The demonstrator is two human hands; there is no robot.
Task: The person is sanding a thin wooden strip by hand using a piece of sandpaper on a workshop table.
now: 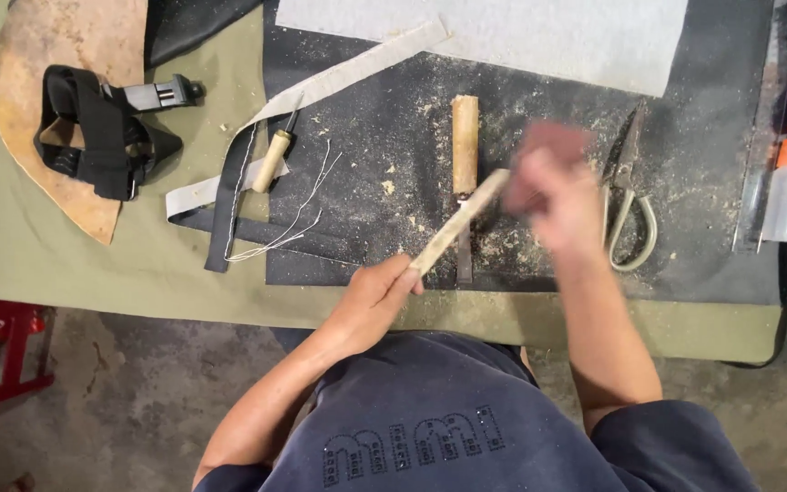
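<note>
**Pale strip worked over a dusty worktop**

Head view: the left hand [377,293] gripped 1 end of a pale strip [459,221] above the dark mat [366,137]. The blurred right hand [553,196] clutched a reddish pad [553,146] at its far end, beside scissors [628,196].

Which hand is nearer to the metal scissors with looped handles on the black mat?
Right. The right hand, blurred, is just left of the metal scissors; the left hand, holding a pale stick, is farther left.
</note>
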